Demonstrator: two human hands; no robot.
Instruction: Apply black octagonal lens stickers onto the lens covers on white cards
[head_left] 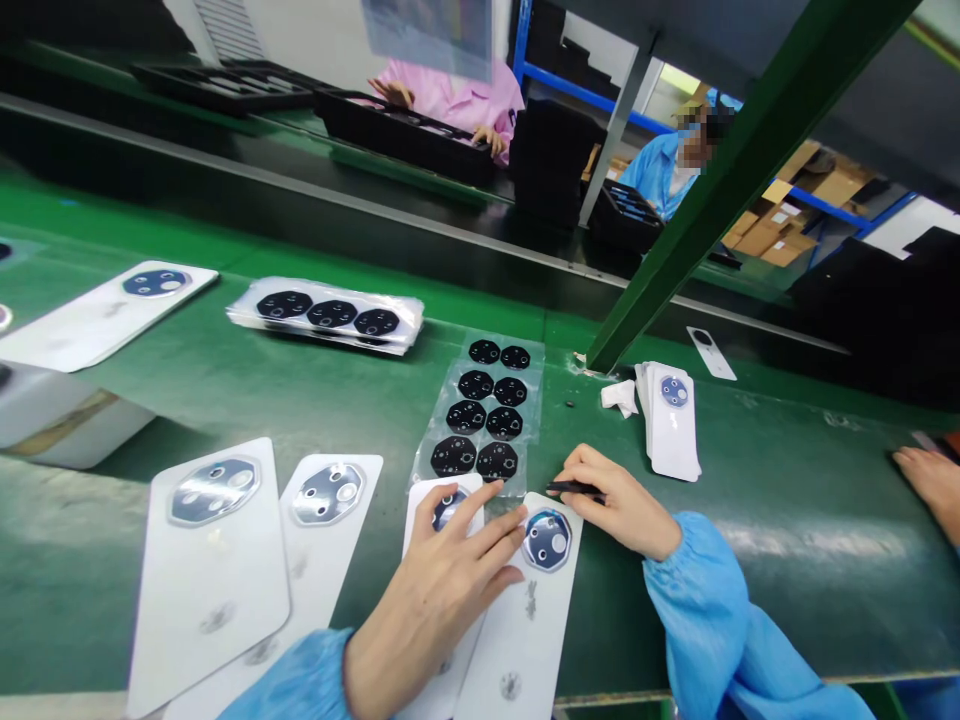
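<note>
My left hand (435, 590) lies with its fingers stretched over two white phone back panels. One panel (517, 640) has its dark camera plate (547, 540) just beyond my fingertips; the other (450, 484) is mostly covered by my hand. A slim black tool (576, 489) is pinched in my right hand (619, 505), close to the top right corner of the first panel. Beyond both hands, a clear film sheet (534, 400) carries several black camera-plate stickers (497, 462) in two columns.
More white panels (210, 590) overlap at left. A stack of sticker sheets (405, 315) lies farther back. At right are a panel stack (675, 435), crumpled white paper (619, 397) and a green post (637, 300). Another person's hand (934, 485) rests at far right; co-workers sit across.
</note>
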